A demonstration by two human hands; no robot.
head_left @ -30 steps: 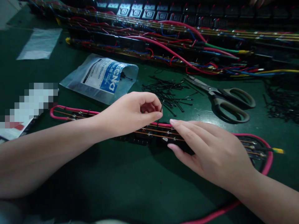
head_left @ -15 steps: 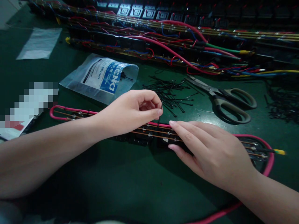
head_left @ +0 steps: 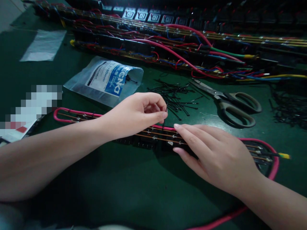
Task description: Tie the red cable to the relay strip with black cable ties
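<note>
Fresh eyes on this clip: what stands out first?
Mid-picture, the left hand pinches a thin black tie at the pink cable; just right of it, the right hand lies across the wired strip. Beyond them, large scissors lie right of a scatter of black ties.

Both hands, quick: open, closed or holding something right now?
Left hand: closed, pinching a thin black tie.
Right hand: open, laid over the wired strip; how firm its grip is can't be told.

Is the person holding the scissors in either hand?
No, the scissors lie on the green tabletop beyond the right hand, which rests on the wired strip, while the left hand pinches a black tie.
</note>
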